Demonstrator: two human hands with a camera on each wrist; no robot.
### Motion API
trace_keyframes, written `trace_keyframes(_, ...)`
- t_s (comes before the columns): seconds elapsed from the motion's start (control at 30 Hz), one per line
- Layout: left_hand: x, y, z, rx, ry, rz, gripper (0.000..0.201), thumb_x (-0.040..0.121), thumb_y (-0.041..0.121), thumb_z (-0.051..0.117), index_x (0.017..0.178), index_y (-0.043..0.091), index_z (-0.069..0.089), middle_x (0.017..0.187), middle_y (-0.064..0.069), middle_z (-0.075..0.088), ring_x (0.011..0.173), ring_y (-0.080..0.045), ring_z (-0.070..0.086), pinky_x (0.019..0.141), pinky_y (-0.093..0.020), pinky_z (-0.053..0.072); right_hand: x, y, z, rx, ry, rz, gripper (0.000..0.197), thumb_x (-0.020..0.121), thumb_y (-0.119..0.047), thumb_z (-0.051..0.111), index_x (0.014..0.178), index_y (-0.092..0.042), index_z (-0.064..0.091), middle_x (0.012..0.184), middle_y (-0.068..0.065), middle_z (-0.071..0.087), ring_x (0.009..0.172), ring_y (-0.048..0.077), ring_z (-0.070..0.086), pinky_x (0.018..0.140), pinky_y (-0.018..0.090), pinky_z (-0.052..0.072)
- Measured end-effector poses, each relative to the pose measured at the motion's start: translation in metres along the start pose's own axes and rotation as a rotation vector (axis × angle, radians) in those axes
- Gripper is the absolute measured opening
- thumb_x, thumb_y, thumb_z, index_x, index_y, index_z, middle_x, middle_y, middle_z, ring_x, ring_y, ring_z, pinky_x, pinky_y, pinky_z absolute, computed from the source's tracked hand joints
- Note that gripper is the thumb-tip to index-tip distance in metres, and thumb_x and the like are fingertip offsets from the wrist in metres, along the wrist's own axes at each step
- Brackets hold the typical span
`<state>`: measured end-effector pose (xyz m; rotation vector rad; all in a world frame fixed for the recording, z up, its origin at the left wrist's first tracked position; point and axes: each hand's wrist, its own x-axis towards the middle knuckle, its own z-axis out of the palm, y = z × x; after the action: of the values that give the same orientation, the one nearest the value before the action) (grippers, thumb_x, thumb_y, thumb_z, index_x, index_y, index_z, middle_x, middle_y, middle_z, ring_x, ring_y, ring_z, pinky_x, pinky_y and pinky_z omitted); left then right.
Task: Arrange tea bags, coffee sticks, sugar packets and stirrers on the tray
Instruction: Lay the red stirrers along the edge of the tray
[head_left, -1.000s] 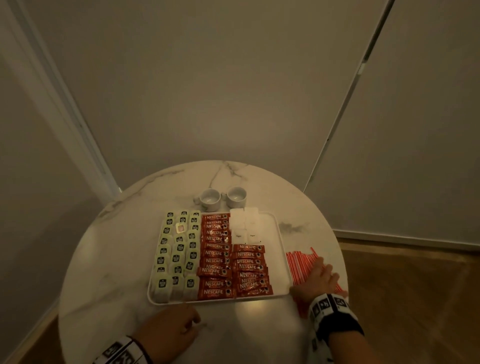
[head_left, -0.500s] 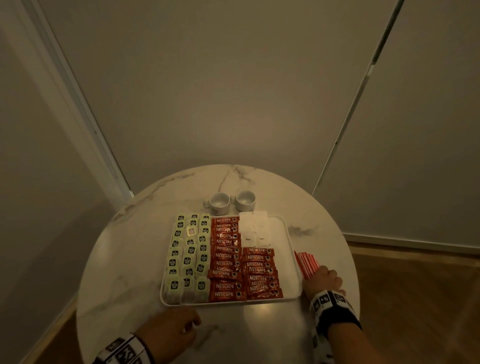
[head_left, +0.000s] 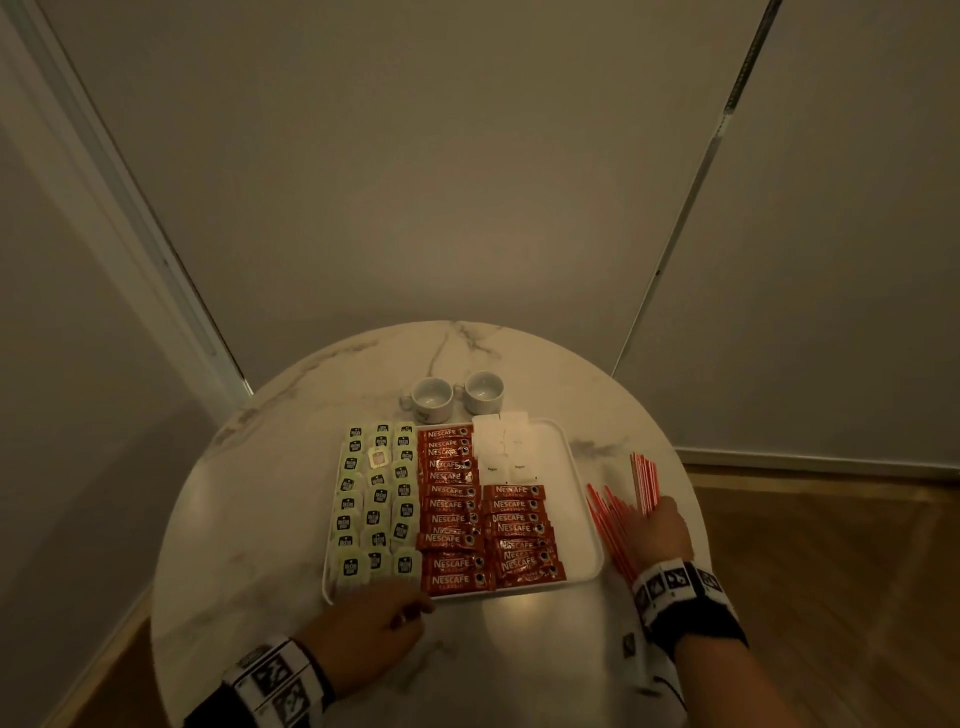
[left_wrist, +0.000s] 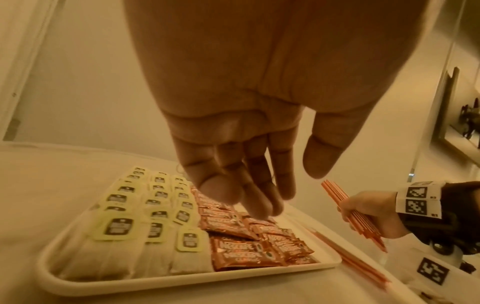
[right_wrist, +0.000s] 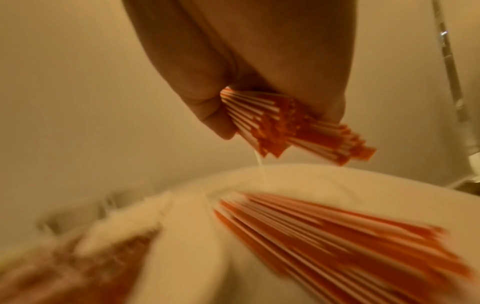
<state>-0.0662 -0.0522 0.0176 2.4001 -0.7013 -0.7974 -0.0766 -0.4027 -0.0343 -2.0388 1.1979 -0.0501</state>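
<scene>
Both hands show from the head camera. Right hand (head_left: 658, 531) grips a bunch of red and white stirrers (head_left: 644, 480) just off the tray's right edge, their tips sticking up past the fingers. More loose stirrers (head_left: 609, 519) lie fanned on the round worktop (head_left: 249, 519) between that hand and the tray (head_left: 584, 493). Left hand (head_left: 371, 631) sits at the tray's near edge and holds nothing. On the tray, tea bags (head_left: 376, 499) fill the left side, coffee sticks (head_left: 452, 509) fill the middle, and sugar packets (head_left: 504, 449) sit at the far end. A bare strip runs down the tray's right side. Two white cups (head_left: 457, 397) stand just past the far rim. The worktop has open room on the left.

From the left wrist, the left hand (left_wrist: 241, 127) hangs over the coffee sticks (left_wrist: 249, 242) with fingers (left_wrist: 221, 185) loose and spread, touching nothing. The right hand (left_wrist: 369, 209) holds its stirrers (left_wrist: 337, 193) near the tray's right rim (left_wrist: 330, 261).

From the right wrist, blurred, the right hand (right_wrist: 249, 61) squeezes the stirrers (right_wrist: 285, 123) tight. The loose stirrers (right_wrist: 337, 236) lie below it.
</scene>
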Motion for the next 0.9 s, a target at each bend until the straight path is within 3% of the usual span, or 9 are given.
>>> trace_keyframes(0.17,0.019,0.029,0.010,-0.363,0.076,0.066,0.064,0.075,0.052,0.069,0.130,0.049,0.037,0.131,0.025,0.043,0.120,0.001,0.047,0.105,-0.031,0.043,-0.080,-0.027,0.002,0.298,-0.216,-0.307,0.031,0.096,-0.038,0.048,0.118,-0.017,0.054,0.104,0.011,0.066,0.083,0.020,0.065,0.077,0.046,0.058)
trace_keyframes(0.23,0.026,0.043,0.016,-0.499,0.084,0.111,0.084,0.070,0.051,0.075,0.138,0.050,0.025,0.133,0.031,0.036,0.122,0.002,0.043,0.108,-0.032,0.039,-0.118,-0.030,0.019,0.466,-0.394,-0.353,0.039,0.097,-0.028,0.048,0.136,-0.025,0.045,0.123,0.001,0.063,0.098,0.017,0.066,0.082,0.038,0.058)
trace_keyframes(0.3,0.032,0.055,0.025,-0.592,0.101,0.189,0.099,0.069,0.044,0.079,0.143,0.052,0.013,0.138,0.033,0.033,0.129,0.001,0.039,0.109,-0.034,0.038,-0.152,-0.028,0.032,0.585,-0.533,-0.351,0.036,0.097,-0.008,0.050,0.129,-0.022,0.052,0.116,-0.005,0.067,0.103,0.011,0.066,0.082,0.026,0.055)
trace_keyframes(0.43,0.035,0.057,0.045,-0.623,0.162,0.292,0.099,0.076,0.012,0.075,0.128,0.072,0.016,0.143,0.021,0.040,0.133,0.000,0.037,0.107,-0.030,0.041,-0.182,-0.014,0.057,0.433,-0.585,-0.358,0.039,0.094,0.011,0.044,0.127,-0.010,0.048,0.109,-0.012,0.053,0.102,0.001,0.052,0.080,0.006,0.045)
trace_keyframes(0.53,0.033,0.044,0.061,-0.608,0.183,0.286,0.088,0.078,0.006,0.070,0.133,0.056,0.024,0.115,0.020,0.058,0.113,-0.001,0.055,0.098,-0.028,0.049,-0.177,-0.003,0.082,0.309,-0.511,-0.392,0.032,0.094,0.015,0.035,0.111,-0.006,0.051,0.100,-0.004,0.055,0.087,-0.001,0.061,0.097,0.021,0.046)
trace_keyframes(0.6,0.032,0.036,0.070,-0.611,0.187,0.273,0.079,0.078,0.004,0.069,0.132,0.047,0.030,0.108,0.011,0.060,0.107,0.000,0.057,0.093,-0.023,0.050,-0.174,0.006,0.096,0.249,-0.480,-0.425,0.030,0.094,0.017,0.031,0.106,-0.002,0.051,0.092,-0.001,0.054,0.076,-0.004,0.064,0.092,0.019,0.049)
trace_keyframes(0.73,0.034,0.025,0.083,-0.605,0.190,0.247,0.070,0.078,0.005,0.069,0.130,0.033,0.032,0.104,0.003,0.062,0.102,-0.002,0.061,0.088,-0.019,0.050,-0.183,0.018,0.095,0.278,-0.514,-0.314,0.034,0.093,0.009,0.049,0.122,-0.008,0.053,0.103,-0.006,0.055,0.094,0.007,0.056,0.086,0.022,0.046)
trace_keyframes(0.83,0.037,0.022,0.089,-0.604,0.193,0.208,0.065,0.079,0.003,0.069,0.125,0.030,0.033,0.105,0.008,0.063,0.098,0.000,0.062,0.086,-0.017,0.050,-0.182,0.024,0.097,0.224,-0.468,-0.288,0.041,0.093,0.004,0.052,0.132,-0.007,0.049,0.123,0.009,0.058,0.113,0.025,0.058,0.087,0.022,0.045)
trace_keyframes(0.9,0.039,0.022,0.091,-0.635,0.208,0.175,0.064,0.080,0.000,0.068,0.124,0.030,0.032,0.105,0.008,0.064,0.103,0.005,0.060,0.090,-0.014,0.048,-0.179,0.022,0.106,0.158,-0.448,-0.311,0.038,0.094,-0.001,0.052,0.132,-0.008,0.050,0.123,0.007,0.060,0.109,0.016,0.059,0.088,0.016,0.046)
